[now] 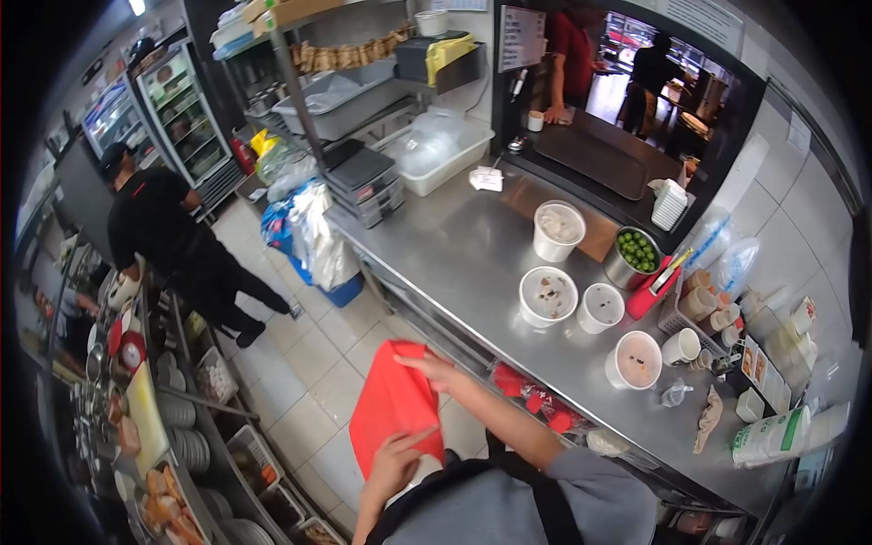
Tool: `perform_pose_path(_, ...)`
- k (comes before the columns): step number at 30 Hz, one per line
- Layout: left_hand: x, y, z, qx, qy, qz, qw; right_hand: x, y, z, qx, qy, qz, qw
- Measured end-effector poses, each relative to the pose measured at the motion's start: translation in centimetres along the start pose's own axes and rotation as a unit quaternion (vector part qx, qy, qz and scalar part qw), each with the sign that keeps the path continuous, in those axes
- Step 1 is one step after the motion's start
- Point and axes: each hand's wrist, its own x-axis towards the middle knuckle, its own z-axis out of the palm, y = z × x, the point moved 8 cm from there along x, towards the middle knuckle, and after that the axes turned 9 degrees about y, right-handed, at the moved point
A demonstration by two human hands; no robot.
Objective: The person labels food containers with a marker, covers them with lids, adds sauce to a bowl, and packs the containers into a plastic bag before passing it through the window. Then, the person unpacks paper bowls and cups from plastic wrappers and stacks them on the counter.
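A red bag or cloth [386, 400] hangs in front of my body, over the tiled floor. My right hand [427, 368] pinches its upper right edge. Lower down, my left hand [397, 461] lies against its front with the index finger stretched out across it. To the right, on the steel counter [472, 263], stand white tubs with food in them: one at the back [559, 227], one in the middle [548, 297], a smaller one [600, 307] and one nearer the front [633, 361].
A metal pot of green limes [636, 252] and a red holder [652, 289] stand behind the tubs. At the left a co-worker in black [163, 227] leans over a shelf unit. Another person in red [574, 59] is beyond the pass window. Plastic bags [313, 232] hang beside the counter.
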Motion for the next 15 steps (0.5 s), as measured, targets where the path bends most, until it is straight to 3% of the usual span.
perform_pose_path(2,0.9,2.6,1.1,0.030,-0.070,0.027,0.997,0.3,-1.7,3.7,-0.016,-0.004,-0.011,1.000)
perform_pose_path(3,0.4,2.1,0.5,-0.037,-0.075,-0.013,0.996,0.6,-2.1,4.6,-0.027,-0.003,-0.020,0.999)
perform_pose_path(5,-0.5,1.0,-0.3,-0.178,-0.084,-0.088,0.977,0.5,-3.2,5.8,-0.193,-0.057,-0.130,0.971)
perform_pose_path(7,-1.3,-2.4,-4.1,-0.130,0.078,-0.131,0.980,-2.0,-5.4,7.4,-0.377,-0.122,-0.224,0.890)
perform_pose_path(8,-2.4,-4.8,-6.0,-0.076,0.171,-0.134,0.973,-3.1,-5.3,7.8,-0.522,-0.178,-0.226,0.803)
perform_pose_path(10,-3.3,-8.1,-9.6,-0.097,0.318,-0.205,0.921,-5.1,-4.9,7.7,-0.622,-0.221,-0.123,0.741)
perform_pose_path(11,-2.8,-8.6,-10.4,-0.067,0.339,-0.214,0.914,-5.4,-4.8,7.1,-0.665,-0.239,-0.074,0.703)
perform_pose_path(13,-0.4,-8.9,-12.3,-0.012,0.381,-0.226,0.896,-4.9,-4.2,6.0,-0.613,-0.235,-0.156,0.738)
perform_pose_path(14,0.7,-10.3,-11.7,-0.017,0.347,-0.244,0.905,-4.6,-4.6,5.4,-0.586,-0.233,-0.195,0.751)
perform_pose_path(15,2.1,-11.2,-11.5,-0.016,0.344,-0.233,0.909,-4.7,-5.9,5.4,-0.592,-0.230,-0.171,0.753)
